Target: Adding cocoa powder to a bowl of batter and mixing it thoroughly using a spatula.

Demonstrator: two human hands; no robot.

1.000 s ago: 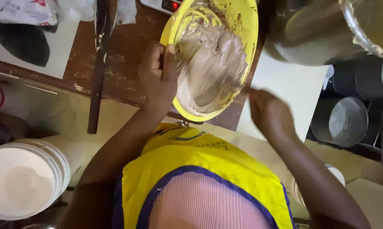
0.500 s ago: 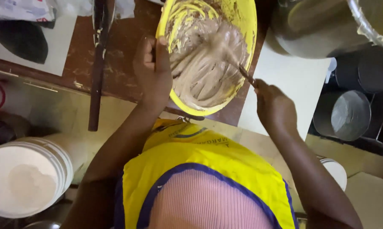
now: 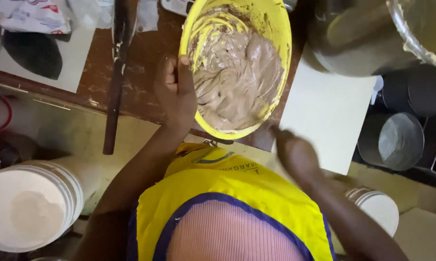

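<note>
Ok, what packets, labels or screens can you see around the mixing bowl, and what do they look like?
Crumpled packet: top left on the table, white plastic with red and blue print.
Printed mark: on the yellow vest below the bowl, small and dark.
White device: top edge beside the bowl, mostly cut off; no screen shows.

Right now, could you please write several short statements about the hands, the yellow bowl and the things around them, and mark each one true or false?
1. The left hand grips the rim of the yellow bowl. True.
2. The bowl is empty. False: it holds a brownish batter.
3. The right hand is inside the bowl. False: it is below the bowl's near edge, blurred.
4. A dark rolling pin lies on the brown table to the left of the bowl. True.
5. The white bucket at lower left is sealed with a lid. False: it is open, with white powder inside.
</note>
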